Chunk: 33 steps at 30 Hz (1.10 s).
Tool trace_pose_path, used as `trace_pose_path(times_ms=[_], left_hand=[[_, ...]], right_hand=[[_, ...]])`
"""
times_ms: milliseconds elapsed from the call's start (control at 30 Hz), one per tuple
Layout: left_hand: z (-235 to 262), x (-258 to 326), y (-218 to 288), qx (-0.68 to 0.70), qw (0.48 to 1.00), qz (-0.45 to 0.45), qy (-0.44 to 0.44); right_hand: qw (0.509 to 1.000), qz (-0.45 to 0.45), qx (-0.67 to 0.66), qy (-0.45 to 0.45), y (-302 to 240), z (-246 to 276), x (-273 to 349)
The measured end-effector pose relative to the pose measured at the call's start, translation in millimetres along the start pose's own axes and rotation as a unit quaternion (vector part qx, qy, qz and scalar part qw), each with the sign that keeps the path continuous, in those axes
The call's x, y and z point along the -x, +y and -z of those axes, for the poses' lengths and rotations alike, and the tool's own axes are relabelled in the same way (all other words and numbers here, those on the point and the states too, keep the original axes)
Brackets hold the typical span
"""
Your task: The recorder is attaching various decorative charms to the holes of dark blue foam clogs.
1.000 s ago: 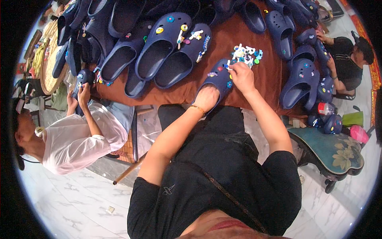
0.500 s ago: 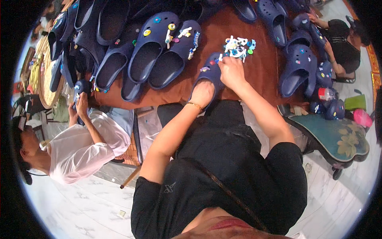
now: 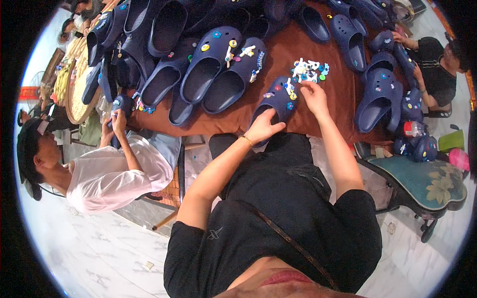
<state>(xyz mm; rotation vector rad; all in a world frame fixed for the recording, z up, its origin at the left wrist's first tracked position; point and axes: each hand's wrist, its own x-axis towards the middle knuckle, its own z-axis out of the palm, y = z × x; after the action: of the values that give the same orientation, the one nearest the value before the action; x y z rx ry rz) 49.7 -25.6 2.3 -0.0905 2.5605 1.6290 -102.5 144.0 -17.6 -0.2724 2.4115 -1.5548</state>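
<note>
The navy shoe [image 3: 276, 102] sat at the near edge of the brown cloth [image 3: 279, 52]. The person's left hand [image 3: 265, 126] reached into its opening, thumb spread wide; how firmly it gripped could not be told. The right hand [image 3: 314, 97], fingers loosely parted, hovered beside the shoe, near small charms [image 3: 305, 75].

Navy clog [image 3: 278, 98]: toe pointing away, upper dotted with colourful charms [image 3: 289, 89]. Loose charms [image 3: 306, 72] heaped just beyond toe.
</note>
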Motion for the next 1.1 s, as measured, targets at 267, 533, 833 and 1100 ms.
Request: trace_pose_path(times_ms=[267, 533, 833, 1100], left_hand=[[-11.6, -0.1, -5.9, -0.107, 0.991, -0.063, 0.053], [-12.7, 1.1, -10.3, -0.095, 0.992, -0.057, 0.059], [-16.9, -0.6, -13.1, -0.095, 0.985, -0.111, 0.089], [-16.4, -0.1, -11.7, -0.136, 0.984, -0.105, 0.039]], right_hand=[[0.913, 0.285, 0.280, -0.082, -32.5, -12.8, -19.2], [0.991, -0.081, -0.051, -0.098, -19.5, -6.6, -30.1], [0.998, -0.045, 0.014, -0.044, 1.3, -29.9, -31.8], [0.990, -0.067, 0.116, -0.045, -5.0, -34.8, -35.3]])
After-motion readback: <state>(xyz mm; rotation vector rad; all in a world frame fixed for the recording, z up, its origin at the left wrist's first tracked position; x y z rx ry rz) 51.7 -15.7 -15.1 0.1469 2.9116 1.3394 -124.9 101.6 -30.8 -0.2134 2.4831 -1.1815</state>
